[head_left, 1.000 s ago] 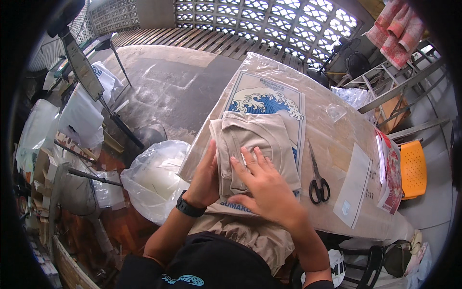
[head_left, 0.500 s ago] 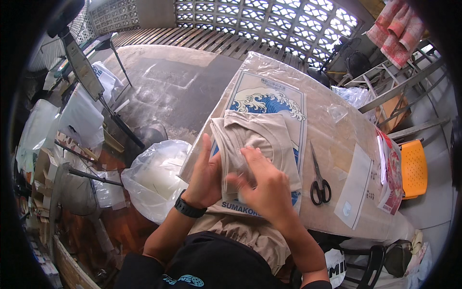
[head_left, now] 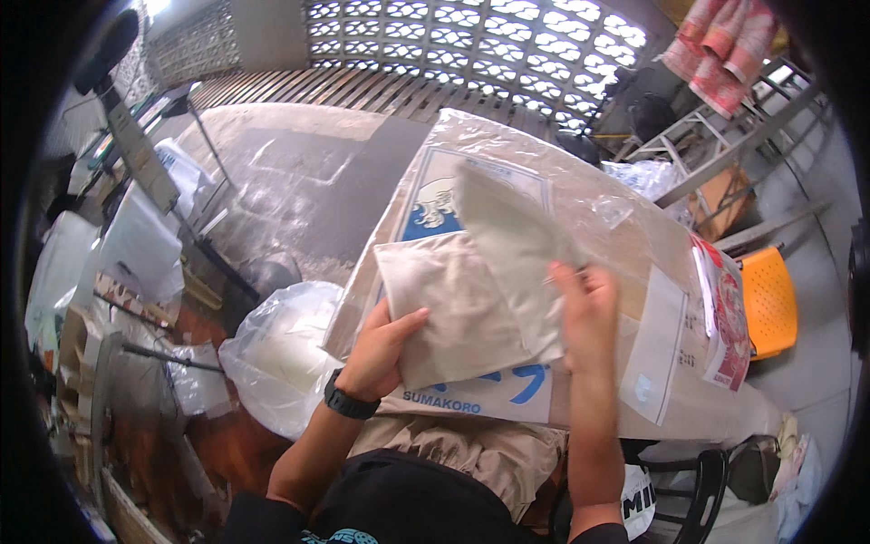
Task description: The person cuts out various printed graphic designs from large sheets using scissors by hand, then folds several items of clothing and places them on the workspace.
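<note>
A folded beige T-shirt (head_left: 458, 304) is between my hands above the table, plain side up, its collar out of sight. My left hand (head_left: 376, 349) grips its left edge, thumb on top of the cloth. At the right, my right hand (head_left: 587, 308) pinches the shirt's edge, and a blurred folded panel (head_left: 512, 222) of the cloth stands raised and tilted there. Beneath the shirt lies a flat sheet with a blue wave picture (head_left: 435, 213), mostly covered. The black scissors do not show, with my right hand and forearm over that area.
The plastic-covered table (head_left: 634, 272) carries a white paper strip (head_left: 654, 349) and a red-and-white packet (head_left: 725, 308) at its right. An orange perforated seat (head_left: 768, 299) stands beyond. Left of the table is a clear plastic bag (head_left: 285, 349); a metal stand (head_left: 145, 154) rises farther left.
The T-shirt has been turned so its collar no longer shows. My right hand has moved right, drawing a panel of cloth up. The view has shifted slightly.
</note>
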